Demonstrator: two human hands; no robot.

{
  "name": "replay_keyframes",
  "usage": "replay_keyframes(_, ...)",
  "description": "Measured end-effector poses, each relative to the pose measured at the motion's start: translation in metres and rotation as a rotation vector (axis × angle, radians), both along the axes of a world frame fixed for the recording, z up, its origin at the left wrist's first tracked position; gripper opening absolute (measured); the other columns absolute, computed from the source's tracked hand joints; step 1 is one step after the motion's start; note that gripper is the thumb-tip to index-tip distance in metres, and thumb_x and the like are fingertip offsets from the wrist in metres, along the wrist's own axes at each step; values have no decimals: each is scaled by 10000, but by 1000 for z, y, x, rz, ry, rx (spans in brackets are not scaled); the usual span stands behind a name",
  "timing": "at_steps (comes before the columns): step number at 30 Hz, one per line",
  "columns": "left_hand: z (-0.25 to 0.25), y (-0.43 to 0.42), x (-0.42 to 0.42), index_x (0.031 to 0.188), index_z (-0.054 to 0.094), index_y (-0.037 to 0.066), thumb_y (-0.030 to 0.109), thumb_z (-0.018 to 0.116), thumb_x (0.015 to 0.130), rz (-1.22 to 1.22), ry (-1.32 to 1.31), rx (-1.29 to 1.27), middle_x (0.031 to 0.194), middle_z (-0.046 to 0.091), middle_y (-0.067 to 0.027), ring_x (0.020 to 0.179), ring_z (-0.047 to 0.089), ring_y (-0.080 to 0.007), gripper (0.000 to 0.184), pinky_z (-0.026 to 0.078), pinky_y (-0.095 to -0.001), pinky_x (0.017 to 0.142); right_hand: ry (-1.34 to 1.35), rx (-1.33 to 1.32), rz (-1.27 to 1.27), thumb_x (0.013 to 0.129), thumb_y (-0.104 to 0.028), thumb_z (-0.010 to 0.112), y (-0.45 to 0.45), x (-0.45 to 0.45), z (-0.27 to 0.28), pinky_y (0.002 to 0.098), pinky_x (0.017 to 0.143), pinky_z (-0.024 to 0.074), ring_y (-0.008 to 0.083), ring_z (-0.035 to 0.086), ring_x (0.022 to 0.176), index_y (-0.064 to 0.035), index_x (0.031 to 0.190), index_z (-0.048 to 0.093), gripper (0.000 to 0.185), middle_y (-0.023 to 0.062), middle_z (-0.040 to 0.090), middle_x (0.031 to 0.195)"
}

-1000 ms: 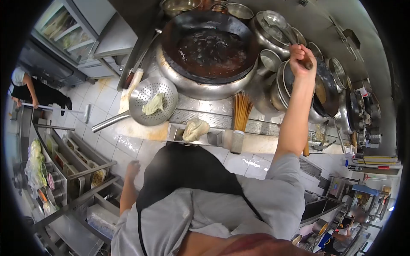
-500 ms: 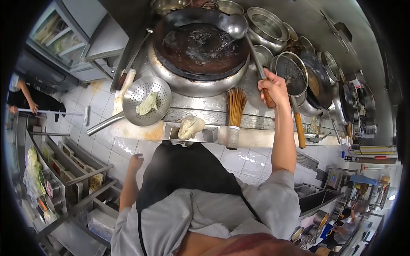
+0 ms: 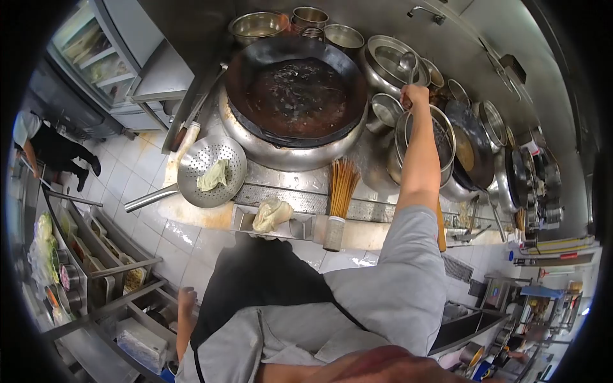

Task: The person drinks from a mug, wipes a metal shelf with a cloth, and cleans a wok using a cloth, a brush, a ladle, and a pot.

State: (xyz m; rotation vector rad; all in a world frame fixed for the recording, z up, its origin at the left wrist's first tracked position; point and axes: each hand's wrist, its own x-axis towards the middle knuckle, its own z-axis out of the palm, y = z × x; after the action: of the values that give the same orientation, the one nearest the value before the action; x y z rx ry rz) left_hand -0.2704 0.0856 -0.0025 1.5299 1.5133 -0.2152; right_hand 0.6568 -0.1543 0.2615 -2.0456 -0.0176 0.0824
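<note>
My right hand (image 3: 415,96) is closed around the handle of a ladle, arm stretched far forward. The ladle's bowl (image 3: 407,61) is over a metal pot (image 3: 377,71) at the back right. My left hand (image 3: 186,299) hangs low beside my body, its fingers loosely bent, with nothing visible in it. A large dark wok (image 3: 300,96) with shiny liquid in it sits on the round steel burner ring (image 3: 290,158). Left of it rests a perforated strainer (image 3: 191,182) bearing a pale green leafy piece (image 3: 212,175).
A bamboo wok brush (image 3: 343,188) stands at the counter's front edge, beside a crumpled pale cloth (image 3: 272,214). A round sieve (image 3: 445,131) lies under my right forearm. Ingredient bins (image 3: 96,249) stand at left. Another person (image 3: 54,143) is on the tiled floor at far left.
My right hand has carried the ladle forward, from the wok's right rim to over the back-right pot. My left hand has dropped lower. The person at left has shifted.
</note>
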Motion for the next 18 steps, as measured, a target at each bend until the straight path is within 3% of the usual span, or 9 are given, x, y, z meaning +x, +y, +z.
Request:
replay_keyframes(3, -5, -2, -18, 1095, 624, -36, 37, 595, 755, -75, 14, 35, 765, 649, -127, 571, 597, -175, 349, 471, -313, 462, 400, 735, 153, 722, 26, 584, -6, 14, 13, 256, 489, 495, 219, 560, 534, -41, 680, 557, 83, 97, 565, 613)
replay_keyframes(6, -5, -1, -15, 1076, 632, -45, 42, 595, 762, -46, 5, 23, 729, 649, -126, 562, 600, -178, 328, 473, -320, 464, 567, 1479, 64, 735, 32, 561, -6, 6, 18, 258, 454, 474, 214, 529, 531, 1, 707, 519, 59, 111, 536, 647)
replay_keyframes(7, -1, -2, -14, 1070, 635, -46, 45, 594, 766, -7, -3, 13, 718, 647, -122, 555, 600, -178, 320, 471, -320, 462, 550, 1578, 100, 733, 43, 551, -8, 5, 17, 261, 442, 465, 215, 513, 544, 29, 707, 496, 63, 121, 513, 672)
replay_keyframes(9, -61, 17, -34, 1057, 638, -16, 58, 603, 782, -7, -64, 67, 715, 644, -105, 518, 584, -174, 287, 465, -315, 457, 559, 1599, 177, 718, 54, 566, -14, -18, 33, 261, 452, 472, 218, 521, 554, 30, 712, 499, 71, 126, 521, 674)
replay_keyframes(11, -68, 29, -20, 1021, 635, 34, 98, 635, 810, -37, -64, 31, 662, 622, -81, 524, 583, -162, 221, 467, -332, 469, 505, 1578, 185, 687, 80, 596, -15, -41, 50, 257, 466, 481, 214, 532, 565, 26, 720, 507, 109, 137, 537, 692)
replay_keyframes(12, -44, 31, 7, 1039, 637, 48, 109, 646, 814, -205, 111, 131, 628, 600, -76, 516, 575, -161, 234, 463, -330, 473, 534, 1560, 205, 675, 93, 606, -15, -68, 68, 249, 472, 484, 207, 543, 577, 25, 720, 513, 124, 143, 545, 705)
replay_keyframes(15, -83, 56, 29, 1089, 645, 56, 142, 653, 807, -64, -81, -10, 750, 649, -117, 607, 610, -160, 295, 472, -330, 520, 597, 1532, 409, 760, 69, 613, -23, -117, 96, 229, 501, 480, 173, 543, 611, 44, 804, 495, 129, 138, 531, 793)
replay_keyframes(17, -121, 75, 43, 1110, 643, 30, 137, 658, 774, -214, -144, 159, 866, 692, -176, 743, 676, -249, 352, 523, -356, 694, 664, 1562, 472, 809, 69, 574, -27, -149, 106, 225, 482, 447, 144, 522, 615, 52, 888, 470, 132, 126, 518, 802)
replay_keyframes(18, -97, 74, 66, 1115, 652, 23, 145, 650, 765, -280, -66, 171, 907, 694, -202, 844, 683, -288, 371, 520, -370, 766, 799, 1594, 472, 835, 54, 560, -31, -164, 109, 226, 473, 422, 130, 500, 610, 79, 936, 467, 140, 122, 511, 832)
